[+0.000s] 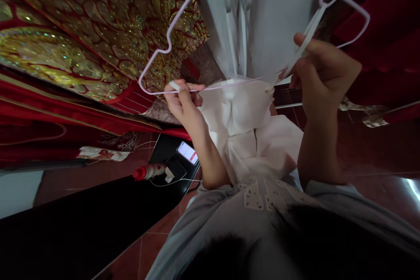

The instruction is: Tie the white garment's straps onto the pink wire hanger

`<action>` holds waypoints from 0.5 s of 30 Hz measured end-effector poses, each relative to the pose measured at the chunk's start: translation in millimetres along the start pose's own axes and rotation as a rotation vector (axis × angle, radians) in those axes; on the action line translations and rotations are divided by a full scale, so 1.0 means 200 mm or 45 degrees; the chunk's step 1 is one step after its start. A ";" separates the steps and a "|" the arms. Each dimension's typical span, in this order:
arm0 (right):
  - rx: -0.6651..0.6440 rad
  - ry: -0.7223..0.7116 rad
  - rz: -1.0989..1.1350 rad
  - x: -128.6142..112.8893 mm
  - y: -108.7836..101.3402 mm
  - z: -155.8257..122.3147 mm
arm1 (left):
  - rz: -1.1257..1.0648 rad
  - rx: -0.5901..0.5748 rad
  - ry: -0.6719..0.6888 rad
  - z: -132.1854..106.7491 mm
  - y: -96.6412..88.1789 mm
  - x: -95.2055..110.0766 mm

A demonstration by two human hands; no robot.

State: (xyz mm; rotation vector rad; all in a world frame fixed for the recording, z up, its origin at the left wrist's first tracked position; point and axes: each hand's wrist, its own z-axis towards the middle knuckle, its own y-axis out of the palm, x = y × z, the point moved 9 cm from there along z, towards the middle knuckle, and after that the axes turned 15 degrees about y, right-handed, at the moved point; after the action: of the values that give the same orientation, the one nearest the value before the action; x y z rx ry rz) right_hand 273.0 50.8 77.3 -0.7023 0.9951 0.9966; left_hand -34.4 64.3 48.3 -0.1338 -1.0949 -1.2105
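Observation:
A pale lilac wire hanger (170, 41) is held up in front of me. My left hand (183, 100) is closed on a white strap at the hanger's lower left corner. My right hand (323, 74) is closed on the other white strap, near the hanger's right shoulder. A white garment (249, 127) hangs from the straps between my forearms, down to my chest.
Red fabric with gold sequin embroidery (98, 30) fills the upper left. Dark red cloth (390, 43) hangs at the right. A black surface (98, 214) at lower left carries a lit phone (187, 152), a charger with cable and a red-tipped tool (147, 171). Red floor tiles lie below.

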 end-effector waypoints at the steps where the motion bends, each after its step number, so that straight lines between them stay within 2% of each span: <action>1: -0.005 0.006 -0.040 -0.01 -0.01 0.01 | -0.019 -0.004 0.001 0.00 0.00 0.00; 4: -0.010 -0.036 -0.091 -0.02 -0.03 0.03 | -0.054 -0.015 0.014 0.00 0.00 -0.02; 9: -0.125 -0.284 -0.035 -0.05 -0.02 0.06 | -0.053 -0.037 0.009 0.00 -0.01 -0.04; 13: -0.028 -0.339 -0.049 -0.05 -0.08 0.12 | -0.024 -0.051 0.020 0.02 -0.01 -0.05; 15: 0.025 -0.349 -0.065 0.00 -0.12 0.18 | -0.002 -0.050 0.051 0.03 -0.02 -0.04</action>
State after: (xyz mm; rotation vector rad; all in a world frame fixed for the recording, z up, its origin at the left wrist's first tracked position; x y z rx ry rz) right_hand 307.0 70.8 93.2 -0.5545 0.7436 1.0063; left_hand -40.8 71.4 42.5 -0.1385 -1.0366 -1.2314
